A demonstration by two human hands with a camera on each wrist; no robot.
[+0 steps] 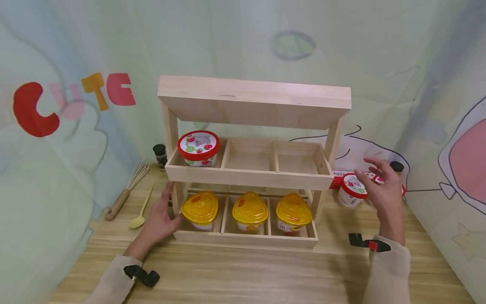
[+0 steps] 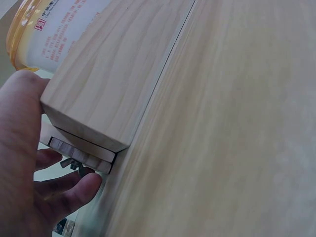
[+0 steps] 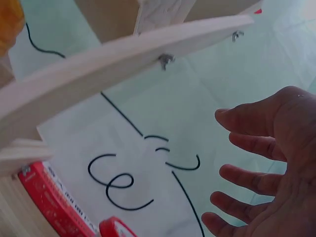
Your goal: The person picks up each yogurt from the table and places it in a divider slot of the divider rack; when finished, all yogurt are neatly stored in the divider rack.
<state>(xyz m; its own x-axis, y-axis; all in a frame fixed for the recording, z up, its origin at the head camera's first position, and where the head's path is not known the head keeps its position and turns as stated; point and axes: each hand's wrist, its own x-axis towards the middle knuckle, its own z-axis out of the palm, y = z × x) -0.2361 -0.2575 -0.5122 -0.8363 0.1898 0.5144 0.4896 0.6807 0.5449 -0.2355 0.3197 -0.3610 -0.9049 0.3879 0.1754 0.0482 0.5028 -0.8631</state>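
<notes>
A two-tier wooden shelf [image 1: 247,179] with divided trays stands on the table. My left hand [image 1: 161,217] grips the left end of its lower tray. In the left wrist view, curled fingers [image 2: 74,195] lie beside a wing nut [image 2: 74,164] on the side. Three yellow-lidded cups [image 1: 249,211] fill the lower compartments. One red-lidded tub [image 1: 199,147] sits in the upper tray's left compartment; the middle and right ones hold nothing. My right hand [image 1: 387,198] is raised right of the shelf with spread fingers, holding nothing. Beyond it, it partly hides red-lidded tubs [image 1: 351,192].
A whisk [image 1: 129,190] and a yellow spoon [image 1: 141,211] lie at the left. Behind the shelf's left post is a dark-capped jar [image 1: 160,155]. A red box [image 3: 57,200] lies behind its right side. Printed curtains [image 1: 243,38] hang around the table [image 1: 243,274].
</notes>
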